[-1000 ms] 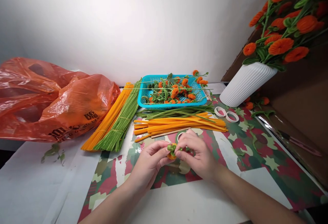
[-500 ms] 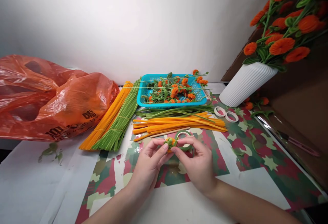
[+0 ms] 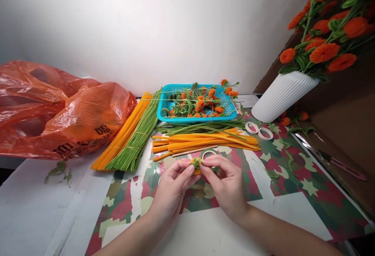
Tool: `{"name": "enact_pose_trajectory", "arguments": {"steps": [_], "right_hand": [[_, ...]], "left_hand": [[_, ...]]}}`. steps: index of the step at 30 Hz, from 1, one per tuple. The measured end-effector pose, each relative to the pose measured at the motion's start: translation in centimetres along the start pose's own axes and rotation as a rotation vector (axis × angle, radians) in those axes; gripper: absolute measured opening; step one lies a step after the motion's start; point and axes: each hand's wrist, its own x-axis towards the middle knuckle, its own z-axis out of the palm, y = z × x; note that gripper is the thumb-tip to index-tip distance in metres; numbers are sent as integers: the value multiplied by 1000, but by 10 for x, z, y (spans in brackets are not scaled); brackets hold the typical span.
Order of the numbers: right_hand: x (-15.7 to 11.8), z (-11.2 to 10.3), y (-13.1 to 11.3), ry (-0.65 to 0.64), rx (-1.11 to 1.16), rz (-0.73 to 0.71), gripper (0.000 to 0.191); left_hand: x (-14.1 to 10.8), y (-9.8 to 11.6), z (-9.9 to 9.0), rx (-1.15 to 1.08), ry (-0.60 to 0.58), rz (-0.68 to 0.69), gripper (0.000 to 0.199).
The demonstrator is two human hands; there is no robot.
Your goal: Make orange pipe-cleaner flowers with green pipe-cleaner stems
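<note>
A small pipe-cleaner flower (image 3: 196,167), orange with green at its centre, is held up over the table between both hands. My left hand (image 3: 173,182) pinches its left side with thumb and fingers. On its right side, the thumb and forefinger of my right hand (image 3: 227,185) are closed on the flower's edge. A roll of green tape (image 3: 209,155) lies just behind the right fingers, partly covered by them. Behind the hands, loose orange pipe cleaners (image 3: 202,142) lie across the table, with dark green pipe cleaners (image 3: 205,127) beyond them.
A blue basket (image 3: 159,109) holds orange flowers and green leaves. Bundled orange (image 3: 123,135) and green pipe cleaners (image 3: 136,135) lie left, beside a red plastic bag (image 3: 88,119). At right are white tape rolls (image 3: 265,134), a white vase (image 3: 284,96) of orange flowers and a pink-handled tool (image 3: 348,166).
The flower has turned slightly, so its green centre faces me more squarely. My right thumb and forefinger have shifted a little on its edge; the left hand stays nearly the same.
</note>
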Motion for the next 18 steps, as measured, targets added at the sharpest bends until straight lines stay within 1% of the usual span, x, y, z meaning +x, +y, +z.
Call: {"name": "enact_pose_trajectory", "arguments": {"steps": [4, 10, 14, 18], "right_hand": [[2, -1, -1, -13, -29, -59, 14], [10, -3, -5, -89, -194, -215, 17], [13, -5, -6, -145, -328, -225, 17], [13, -6, -6, -188, -410, -249, 17]], "left_hand": [[-1, 1, 0, 13, 13, 2, 23], [-1, 0, -1, 69, 12, 12, 24], [-1, 0, -1, 128, 10, 30, 24], [0, 0, -1, 193, -29, 18, 25]]}}
